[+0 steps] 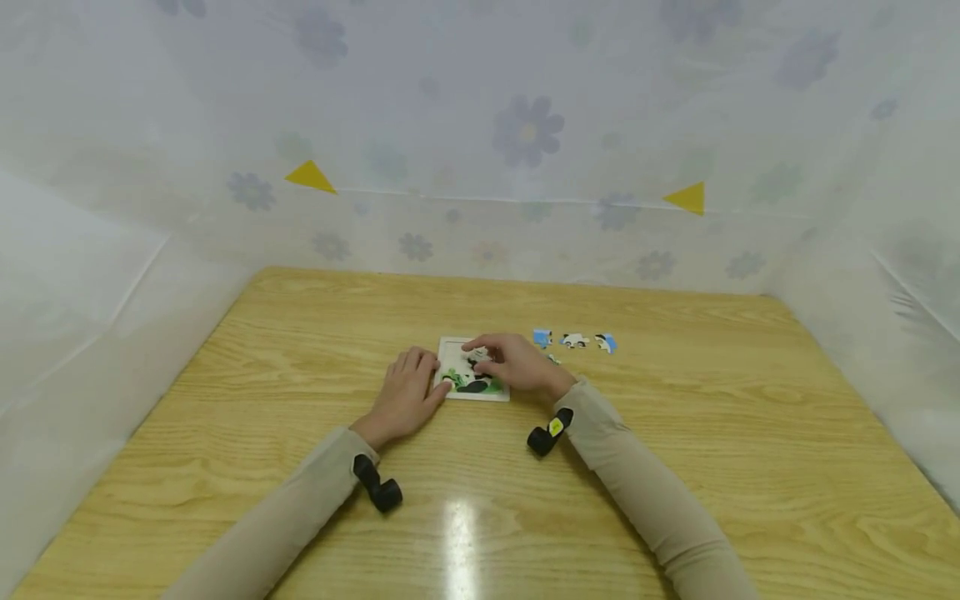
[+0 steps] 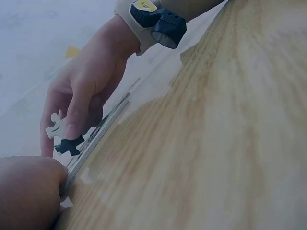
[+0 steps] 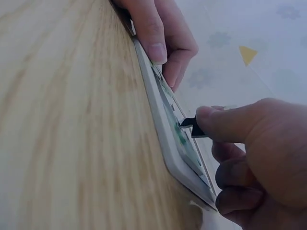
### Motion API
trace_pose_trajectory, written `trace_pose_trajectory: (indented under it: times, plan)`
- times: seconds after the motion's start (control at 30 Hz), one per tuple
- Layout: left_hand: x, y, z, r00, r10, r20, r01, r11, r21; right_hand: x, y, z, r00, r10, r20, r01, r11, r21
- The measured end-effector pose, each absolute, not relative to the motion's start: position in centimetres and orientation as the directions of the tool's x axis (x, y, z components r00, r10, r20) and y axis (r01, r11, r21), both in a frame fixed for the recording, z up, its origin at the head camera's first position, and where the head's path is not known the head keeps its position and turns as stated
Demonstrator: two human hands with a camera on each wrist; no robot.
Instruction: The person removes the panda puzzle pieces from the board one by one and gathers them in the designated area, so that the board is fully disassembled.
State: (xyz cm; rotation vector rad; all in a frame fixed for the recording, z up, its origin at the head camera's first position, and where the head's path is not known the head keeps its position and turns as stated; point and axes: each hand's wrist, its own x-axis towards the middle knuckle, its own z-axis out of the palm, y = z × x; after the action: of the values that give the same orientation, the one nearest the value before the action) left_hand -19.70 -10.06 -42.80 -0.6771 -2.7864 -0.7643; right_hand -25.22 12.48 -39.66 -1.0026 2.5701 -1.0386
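Observation:
A small jigsaw puzzle board (image 1: 472, 395) with a pale rim lies on the table, green and black pieces along its near side. My right hand (image 1: 517, 363) is above it and pinches a white and dark puzzle piece (image 2: 69, 145) between thumb and fingers. In the right wrist view that dark-edged piece (image 3: 194, 128) is tilted, low over the board. My left hand (image 1: 405, 390) rests at the board's left side. Its thumb (image 3: 157, 51) presses on the board, and the other fingers lie along the outer edge. The right hand hides part of the board.
Loose puzzle pieces lie to the right of the board: a blue one (image 1: 542, 337), a white and black one (image 1: 575, 341) and a blue and white one (image 1: 606, 342). A smaller piece (image 1: 554, 359) shows beside the right wrist. Behind the wooden table (image 1: 480, 467) hangs a flowered curtain (image 1: 450, 217).

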Motion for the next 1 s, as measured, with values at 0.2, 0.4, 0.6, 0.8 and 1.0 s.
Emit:
trace_pose_trajectory:
  times: [0.2, 0.4, 0.6, 0.8, 1.0]
  plan:
    - [-19.7, -10.0, -42.7, -0.882, 0.38, 0.28, 0.471, 0.753, 0.46, -25.4, 13.3, -39.8, -0.781, -0.618, 0.084, -0.472, 0.498, -0.727]
    - [-19.7, -9.9, -42.6, -0.876, 0.381, 0.294, 0.48, 0.749, 0.457, -25.5, 15.3, -39.8, -0.811, -0.576, 0.102, -0.443, 0.492, -0.749]
    - [-19.7, -9.8, -42.5, -0.874, 0.382, 0.302, 0.484, 0.747, 0.456, -25.3, 18.0, -39.8, -0.849, -0.525, 0.062, -0.381, 0.526, -0.761]
    - [-19.8, -9.9, -42.6, -0.877, 0.384, 0.289, 0.479, 0.746, 0.462, -25.0, 20.5, -39.4, -0.876, -0.478, 0.066, -0.36, 0.557, -0.749]
    - [-20.0, -9.8, -42.6, -0.877, 0.376, 0.299, 0.477, 0.753, 0.453, -24.8, 23.1, -39.3, -0.908, -0.415, 0.058, -0.3, 0.547, -0.782]
